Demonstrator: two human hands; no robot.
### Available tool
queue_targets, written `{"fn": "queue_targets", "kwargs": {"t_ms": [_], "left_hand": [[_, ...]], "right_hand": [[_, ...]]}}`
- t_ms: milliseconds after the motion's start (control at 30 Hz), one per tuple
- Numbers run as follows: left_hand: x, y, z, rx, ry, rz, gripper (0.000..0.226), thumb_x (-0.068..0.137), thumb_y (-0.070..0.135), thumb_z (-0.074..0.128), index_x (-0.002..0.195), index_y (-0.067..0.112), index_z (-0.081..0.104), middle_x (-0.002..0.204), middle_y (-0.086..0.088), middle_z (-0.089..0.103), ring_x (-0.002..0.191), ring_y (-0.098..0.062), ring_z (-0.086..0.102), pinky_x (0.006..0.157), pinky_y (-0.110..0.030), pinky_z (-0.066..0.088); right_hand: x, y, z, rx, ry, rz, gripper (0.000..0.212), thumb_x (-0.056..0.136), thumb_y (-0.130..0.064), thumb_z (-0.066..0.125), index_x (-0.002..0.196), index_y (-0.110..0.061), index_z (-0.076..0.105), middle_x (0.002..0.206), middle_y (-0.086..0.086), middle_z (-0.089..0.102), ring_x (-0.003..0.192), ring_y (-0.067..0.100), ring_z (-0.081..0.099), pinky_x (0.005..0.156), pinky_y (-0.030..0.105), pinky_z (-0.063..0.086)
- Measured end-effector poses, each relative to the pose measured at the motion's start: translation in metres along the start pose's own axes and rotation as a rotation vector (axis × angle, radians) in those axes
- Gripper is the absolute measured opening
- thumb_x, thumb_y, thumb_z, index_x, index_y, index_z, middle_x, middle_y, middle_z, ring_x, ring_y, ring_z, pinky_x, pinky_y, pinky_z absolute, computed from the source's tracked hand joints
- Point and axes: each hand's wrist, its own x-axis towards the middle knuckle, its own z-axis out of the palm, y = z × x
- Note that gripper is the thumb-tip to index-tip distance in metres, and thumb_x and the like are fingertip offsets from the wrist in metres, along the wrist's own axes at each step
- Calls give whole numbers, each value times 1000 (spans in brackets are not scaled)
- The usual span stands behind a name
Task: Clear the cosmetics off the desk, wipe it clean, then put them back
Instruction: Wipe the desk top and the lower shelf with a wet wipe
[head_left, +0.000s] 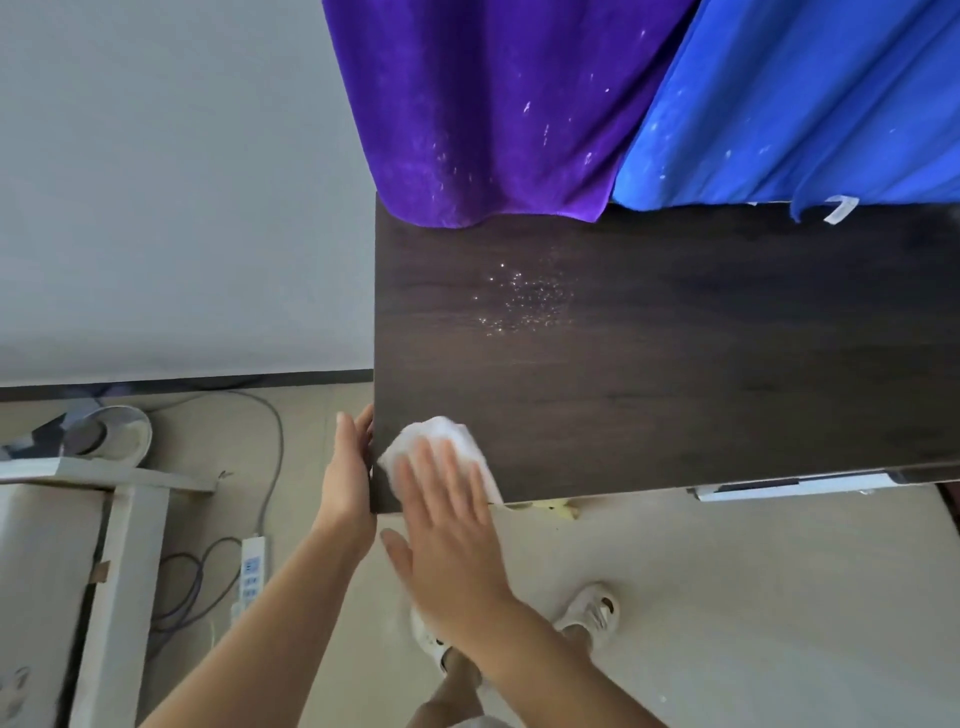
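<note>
The dark wood desk (675, 364) fills the middle and right of the view, and no cosmetics are on it. A patch of glittery specks (524, 299) lies on its top toward the back left. At the desk's near left corner my right hand (447, 525) presses flat, fingers straight, on a white wipe (441, 434). My left hand (350, 467) rests against the desk's left edge beside the wipe, with its fingers along the side.
A purple cloth (493, 104) and a blue cloth (805, 104) hang behind the desk's back edge. On the floor at left lie a power strip (252, 569) with cables, a round fan base (111, 431) and a white frame (130, 571). My feet (589, 613) stand below the desk.
</note>
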Motion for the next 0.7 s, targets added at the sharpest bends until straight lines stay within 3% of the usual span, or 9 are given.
{"fn": "queue_targets", "kwargs": {"t_ms": [100, 167, 300, 367, 400, 467, 533, 633, 700], "left_hand": [[7, 3, -11, -215, -79, -104, 58, 96, 54, 14, 126, 23, 53, 123, 0, 61, 114, -20, 56, 99, -38, 39], [10, 3, -13, -217, -133, -147, 58, 95, 56, 13, 130, 27, 49, 128, 6, 57, 120, -17, 50, 99, -39, 36], [10, 1, -7, -147, -120, -133, 55, 95, 55, 12, 129, 32, 49, 128, 10, 58, 118, -13, 52, 98, -36, 38], [7, 1, -3, -82, -106, -101, 55, 95, 54, 11, 126, 34, 53, 121, 11, 63, 113, -11, 56, 97, -35, 41], [6, 1, -2, -64, -101, -93, 55, 95, 54, 11, 125, 35, 54, 119, 11, 64, 111, -11, 58, 97, -34, 42], [7, 2, -2, -66, -88, -98, 56, 95, 54, 10, 126, 35, 53, 119, 12, 64, 110, -11, 58, 94, -33, 43], [8, 3, -4, -96, -80, -120, 58, 95, 55, 10, 128, 32, 51, 121, 8, 63, 113, -14, 57, 91, -35, 45], [5, 3, -8, -163, -83, -165, 66, 94, 59, 12, 120, 20, 58, 117, -6, 65, 111, -21, 58, 84, -38, 47], [6, 3, -9, -173, -75, -161, 64, 94, 57, 12, 118, 19, 57, 121, -7, 62, 114, -22, 55, 93, -43, 44]], "right_hand": [[3, 8, -2, 53, -68, -207, 51, 93, -40, 32, 141, -22, 38, 149, -1, 38, 141, 18, 23, 112, 38, 20], [0, 60, -13, 39, -100, -131, 50, 99, -40, 18, 142, -21, 35, 151, 0, 35, 142, 19, 24, 113, 41, 19], [-18, 191, -44, -98, -2, 420, 59, 95, -36, 16, 135, -2, 44, 143, 18, 43, 134, 35, 34, 106, 52, 28], [-8, 198, -53, -4, 17, 734, 72, 88, -44, 10, 137, 1, 39, 146, 21, 37, 136, 40, 29, 108, 56, 24], [2, 182, -50, 13, 58, 788, 74, 86, -45, 11, 137, 2, 38, 146, 23, 36, 136, 42, 29, 108, 57, 24], [20, 127, -35, 2, 64, 599, 63, 89, -39, 24, 133, 2, 44, 141, 24, 43, 132, 44, 36, 107, 56, 27], [33, 64, -18, 32, -16, 197, 54, 89, -33, 32, 134, -6, 43, 142, 19, 44, 134, 38, 37, 106, 52, 22], [57, 11, -12, 161, -250, -285, 52, 94, -31, 31, 144, -18, 30, 156, 4, 22, 145, 21, 8, 115, 39, -3], [91, 18, -13, 154, -310, -327, 50, 99, -31, 31, 147, -21, 20, 158, -1, 8, 146, 17, -5, 114, 34, -11]]}}
